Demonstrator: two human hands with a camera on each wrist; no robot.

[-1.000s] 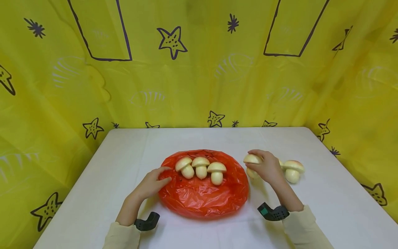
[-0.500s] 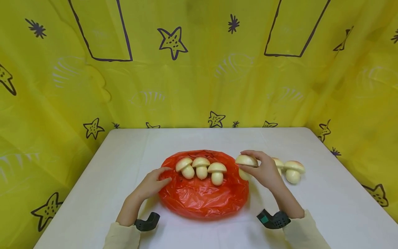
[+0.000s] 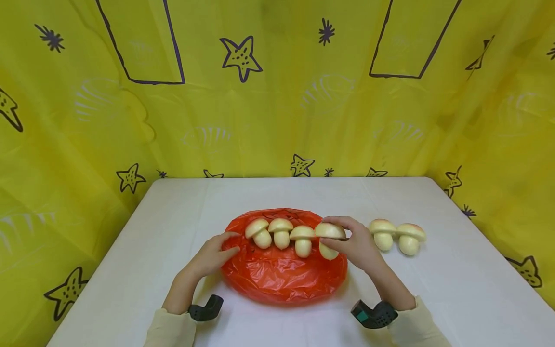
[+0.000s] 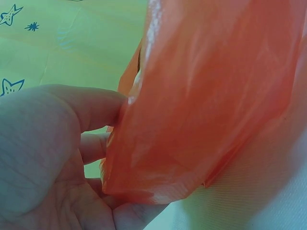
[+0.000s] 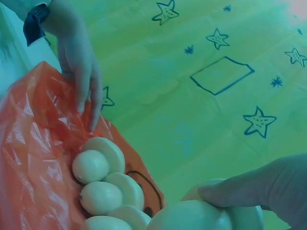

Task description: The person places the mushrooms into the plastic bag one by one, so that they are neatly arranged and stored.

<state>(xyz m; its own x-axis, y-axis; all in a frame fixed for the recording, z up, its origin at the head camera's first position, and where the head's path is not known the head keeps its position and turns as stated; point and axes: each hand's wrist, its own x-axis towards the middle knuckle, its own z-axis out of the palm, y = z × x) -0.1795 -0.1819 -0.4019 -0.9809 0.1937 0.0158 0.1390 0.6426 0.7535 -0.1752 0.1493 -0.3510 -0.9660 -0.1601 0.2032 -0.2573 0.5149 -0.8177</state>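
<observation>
A red plastic bag [image 3: 282,279] lies spread on the white table. Three pale mushrooms [image 3: 281,236] sit in a row along the bag's middle. My left hand [image 3: 208,258] grips the bag's left edge; in the left wrist view the thumb and fingers [image 4: 96,106] bend round the red plastic [image 4: 201,105]. Between thumb and fingers, my right hand [image 3: 360,246] holds a fourth mushroom [image 3: 329,231], stem down, over the bag's right part, beside the row. From the right wrist view, this held mushroom [image 5: 192,218] shows close up; whether it touches the bag is unclear.
Two more mushrooms [image 3: 395,236] stand side by side on the white table [image 3: 182,202], right of the bag. Yellow curtains [image 3: 277,120] with drawn stars surround the table at the back and sides.
The right hand has carried its mushroom leftward from the table beside the bag to above the bag's right part. The left hand and the three mushrooms have stayed put.
</observation>
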